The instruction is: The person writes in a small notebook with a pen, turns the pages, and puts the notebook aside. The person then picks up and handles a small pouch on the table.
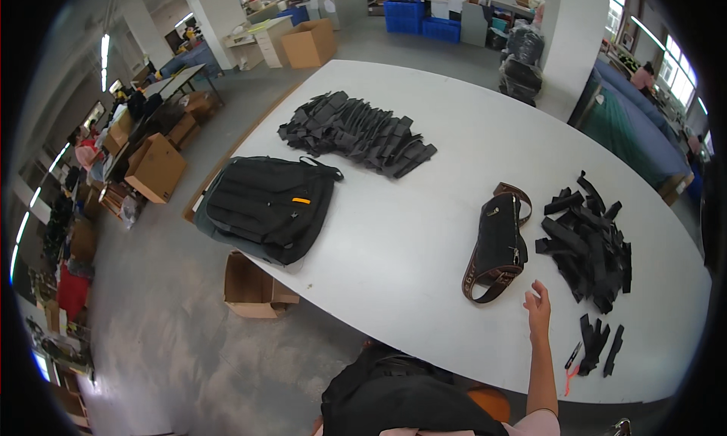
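My right hand (pixel 538 303) is raised over the white table with its fingers loosely bent and apart, holding nothing. Just beyond it lies a small black cylindrical bag (pixel 500 235) with zippers and a brown patterned strap. To the hand's right is a loose heap of black fabric strips (pixel 592 246). Nearer the table's edge are several more black strips (pixel 594 343) and a small cutter-like tool with red handles (pixel 571 369). A black bag or cloth bundle (pixel 394 398) is against my body at the lower edge. My left hand is not visible.
On the white table (pixel 386 239), a black backpack (pixel 269 205) with an orange tab lies at the left edge. A row of stacked black strips (pixel 356 131) sits beyond it. An open cardboard box (pixel 254 288) stands on the floor below. Other people work at far tables.
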A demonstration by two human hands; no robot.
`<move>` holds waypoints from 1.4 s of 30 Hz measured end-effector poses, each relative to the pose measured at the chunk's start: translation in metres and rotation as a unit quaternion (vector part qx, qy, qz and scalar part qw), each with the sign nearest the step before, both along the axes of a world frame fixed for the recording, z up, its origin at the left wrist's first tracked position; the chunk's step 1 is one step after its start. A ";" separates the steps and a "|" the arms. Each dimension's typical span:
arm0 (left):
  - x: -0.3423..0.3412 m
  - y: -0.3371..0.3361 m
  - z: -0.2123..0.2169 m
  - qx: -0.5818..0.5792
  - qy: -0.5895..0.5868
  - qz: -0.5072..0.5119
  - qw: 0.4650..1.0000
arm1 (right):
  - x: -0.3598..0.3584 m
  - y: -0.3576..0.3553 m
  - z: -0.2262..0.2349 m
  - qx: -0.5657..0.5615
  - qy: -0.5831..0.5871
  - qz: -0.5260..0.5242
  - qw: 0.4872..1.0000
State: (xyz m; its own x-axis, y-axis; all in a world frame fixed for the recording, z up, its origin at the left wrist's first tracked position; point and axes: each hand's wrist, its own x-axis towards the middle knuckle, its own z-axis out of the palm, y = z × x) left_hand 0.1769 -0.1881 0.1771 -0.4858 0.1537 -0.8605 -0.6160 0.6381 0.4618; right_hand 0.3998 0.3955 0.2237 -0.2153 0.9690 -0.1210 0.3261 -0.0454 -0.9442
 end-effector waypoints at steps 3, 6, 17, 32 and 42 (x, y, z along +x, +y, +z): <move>-0.032 0.019 0.001 0.013 -0.012 -0.086 0.996 | 0.027 -0.040 0.005 0.009 -0.035 -0.014 0.999; -0.102 0.054 0.003 0.016 -0.033 -0.242 0.970 | 0.050 -0.109 -0.017 -0.077 -0.074 0.078 0.991; -0.145 0.224 -0.015 0.094 -0.066 -0.564 0.818 | 0.176 -0.407 -0.153 -0.232 -0.256 0.081 0.935; -0.079 0.224 0.003 0.229 0.090 -0.434 0.867 | 0.115 -0.306 -0.005 -0.269 -0.105 -0.008 0.957; -0.033 0.273 0.084 0.237 0.153 -0.615 0.736 | -0.007 -0.223 -0.023 -0.092 -0.044 0.290 0.952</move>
State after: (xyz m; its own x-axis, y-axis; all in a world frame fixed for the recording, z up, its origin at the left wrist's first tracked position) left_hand 0.1442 0.0853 0.2615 0.1126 0.8875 -0.4468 0.4727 0.3477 0.8097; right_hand 0.3932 0.1729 0.2006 -0.6880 0.6517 -0.3193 0.4248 0.0049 -0.9053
